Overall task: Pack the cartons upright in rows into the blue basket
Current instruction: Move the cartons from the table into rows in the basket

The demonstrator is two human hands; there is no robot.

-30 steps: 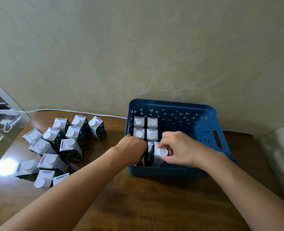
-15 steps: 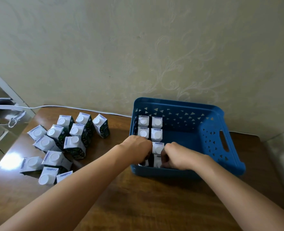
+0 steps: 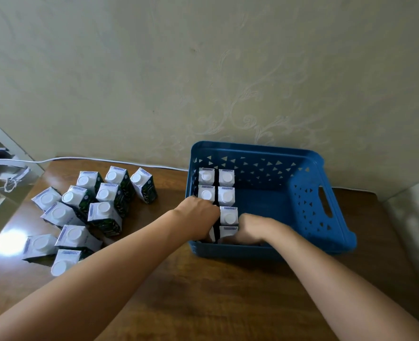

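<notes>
Both hands are now lower in the blue basket (image 3: pixel 257 153): right hand (image 3: pixel 255 228) fingers closing on the near upright carton (image 3: pixel 228 232); left hand (image 3: pixel 198 215) grip hidden.

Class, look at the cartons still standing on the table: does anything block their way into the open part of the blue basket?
Nothing visible does. The loose cartons stand left of the blue basket, whose right part is bare. Both hands, left and right, are inside at the near-left rows.
</notes>
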